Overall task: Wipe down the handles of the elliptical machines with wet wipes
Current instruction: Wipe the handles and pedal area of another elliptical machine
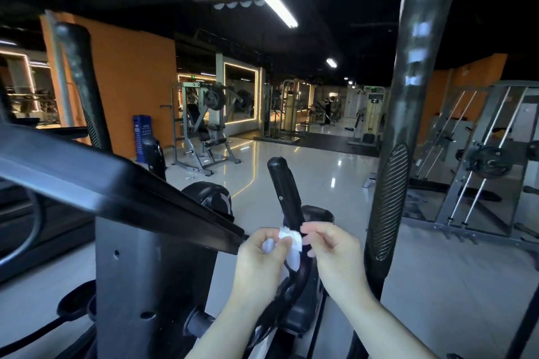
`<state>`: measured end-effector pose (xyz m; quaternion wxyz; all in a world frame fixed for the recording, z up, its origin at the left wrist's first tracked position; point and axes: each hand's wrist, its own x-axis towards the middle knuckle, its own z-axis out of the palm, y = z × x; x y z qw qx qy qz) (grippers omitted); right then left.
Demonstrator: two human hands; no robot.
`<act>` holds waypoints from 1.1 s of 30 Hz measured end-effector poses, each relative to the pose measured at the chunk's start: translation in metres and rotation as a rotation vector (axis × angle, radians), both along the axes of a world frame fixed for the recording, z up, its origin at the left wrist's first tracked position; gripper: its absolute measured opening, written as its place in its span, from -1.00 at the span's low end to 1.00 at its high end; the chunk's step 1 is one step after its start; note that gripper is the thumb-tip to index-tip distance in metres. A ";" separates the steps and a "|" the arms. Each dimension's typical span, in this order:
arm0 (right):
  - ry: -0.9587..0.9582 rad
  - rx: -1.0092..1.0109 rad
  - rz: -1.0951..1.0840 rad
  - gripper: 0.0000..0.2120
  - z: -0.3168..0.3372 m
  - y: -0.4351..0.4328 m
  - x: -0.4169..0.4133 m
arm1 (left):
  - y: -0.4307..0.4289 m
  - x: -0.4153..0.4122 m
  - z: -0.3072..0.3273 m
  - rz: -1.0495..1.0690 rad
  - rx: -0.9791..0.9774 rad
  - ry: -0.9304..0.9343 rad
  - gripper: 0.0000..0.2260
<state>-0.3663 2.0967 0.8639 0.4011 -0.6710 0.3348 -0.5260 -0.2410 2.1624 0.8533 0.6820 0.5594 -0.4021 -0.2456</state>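
Crumpled into a soft white wad, the wet wipe (pixel 287 243) is pinched in the curled fingers of the left hand (pixel 264 256), against the base of a short handle (pixel 284 192); the handle is smooth, black and round-topped, rising just above both hands; the right hand (pixel 332 252) is loosely curled beside it, and whether it grips anything cannot be told; a tall handle (pixel 408 114), glossy with a ribbed grip, stands right of the hands; its foot is cut off.

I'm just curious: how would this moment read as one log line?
left hand: holds wet wipe | right hand: pinches wipe | short black handle: behind wipe
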 end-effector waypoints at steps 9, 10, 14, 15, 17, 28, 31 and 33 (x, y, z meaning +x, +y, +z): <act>0.082 -0.126 -0.073 -0.50 -0.003 -0.021 0.014 | -0.028 -0.016 0.008 0.249 -0.172 0.129 -0.90; 0.079 -0.137 -0.072 -0.49 -0.004 -0.021 0.014 | -0.030 -0.015 0.005 0.249 -0.147 0.074 -0.88; 0.078 -0.144 -0.061 -0.52 -0.009 -0.025 0.014 | -0.029 -0.016 0.002 0.248 -0.163 -0.068 -0.87; 0.078 -0.139 -0.054 -0.52 -0.009 -0.025 0.014 | -0.029 -0.016 0.003 0.255 -0.181 -0.044 -0.88; 0.076 -0.121 -0.030 -0.53 -0.008 -0.024 0.013 | -0.029 -0.016 0.006 0.237 -0.195 0.068 -0.89; 0.100 -0.117 -0.021 -0.54 -0.016 -0.030 0.010 | -0.025 -0.007 -0.012 0.035 0.111 -0.034 -0.91; 0.079 -0.092 0.000 -0.54 -0.014 -0.031 0.010 | -0.017 -0.010 -0.001 0.095 -0.040 0.040 -0.93; 0.079 -0.085 0.010 -0.51 -0.013 -0.032 0.009 | -0.016 -0.016 0.009 0.111 -0.157 0.092 -0.96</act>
